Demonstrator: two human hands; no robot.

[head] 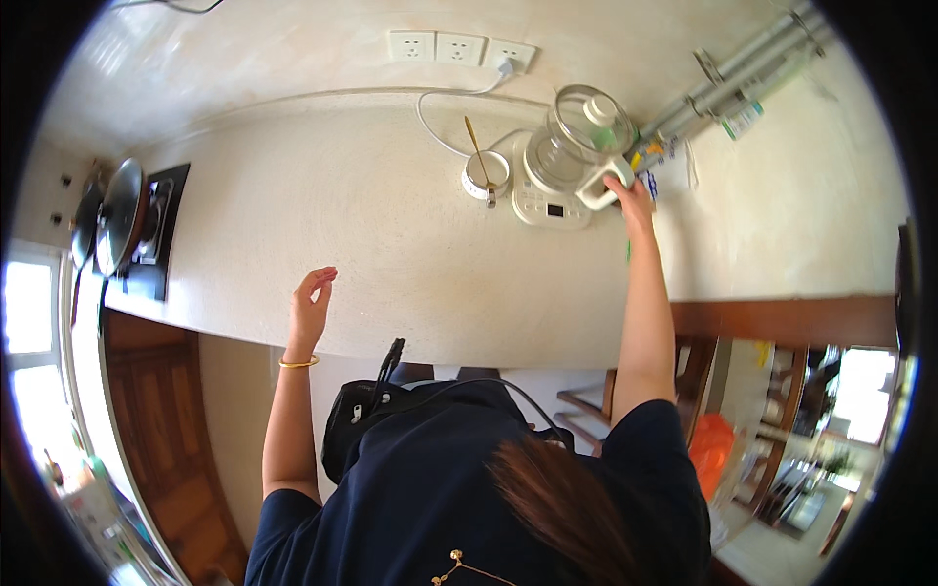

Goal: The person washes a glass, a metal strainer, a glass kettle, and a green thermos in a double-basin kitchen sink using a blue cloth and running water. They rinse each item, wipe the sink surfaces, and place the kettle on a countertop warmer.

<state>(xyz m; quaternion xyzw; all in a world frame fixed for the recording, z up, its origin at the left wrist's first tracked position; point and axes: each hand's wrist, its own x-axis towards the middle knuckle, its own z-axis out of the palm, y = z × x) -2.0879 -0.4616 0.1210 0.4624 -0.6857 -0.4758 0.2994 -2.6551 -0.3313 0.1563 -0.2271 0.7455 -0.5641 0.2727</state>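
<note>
My right hand point(630, 199) grips the white handle of a glass electric kettle point(560, 157) at the right of the counter. The kettle has a glass lid point(595, 121) with a white knob. It is over its white heating base point(538, 209), which has a small dark display; I cannot tell whether the two touch. Left of the base stands a white mug point(485, 170), a gold-coloured spoon point(478, 146) leaning in it. My left hand point(313, 297), a gold bangle at its wrist, hovers over the counter's near side with nothing in it, fingers loosely curled.
A white cord point(432, 121) runs from a wall socket point(511, 55) across the pale counter point(330, 190). At the far left, a lidded pan point(121, 216) sits on a gas hob point(165, 227). Metal pipes point(703, 102) slant down the wall behind the kettle. A black bag point(352, 425) hangs at my waist.
</note>
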